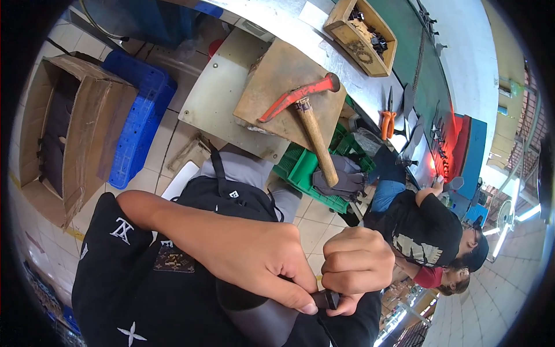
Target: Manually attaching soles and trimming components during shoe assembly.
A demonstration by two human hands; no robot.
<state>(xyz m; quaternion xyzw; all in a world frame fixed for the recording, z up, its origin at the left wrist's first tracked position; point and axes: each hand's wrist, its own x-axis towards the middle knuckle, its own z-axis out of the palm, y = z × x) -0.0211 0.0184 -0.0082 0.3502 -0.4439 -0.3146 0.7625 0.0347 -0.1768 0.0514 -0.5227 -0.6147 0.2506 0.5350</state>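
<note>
Close to my body, both hands meet at a smooth dark brown item (263, 324). It has a narrow, block-like dark end (328, 299); most of its shape is hidden by my hands and dark clothing, so its exact kind is unclear. My left hand (274, 257) is closed, its thumb pressed along the narrow part. Just right of it, my right hand (358, 263) is curled into a fist around the same end, thumb underneath. Beyond my hands, a hammer (309, 113) with a red head and wooden handle rests on a brown block (254, 98).
A wooden box (378, 66) of small dark pieces and orange-handled pliers (388, 124) sit on the metal bench. Green crates (300, 176) stand below. Leftward are an open cardboard box (92, 127) and a blue crate (151, 98). Two people (433, 234) sit at right.
</note>
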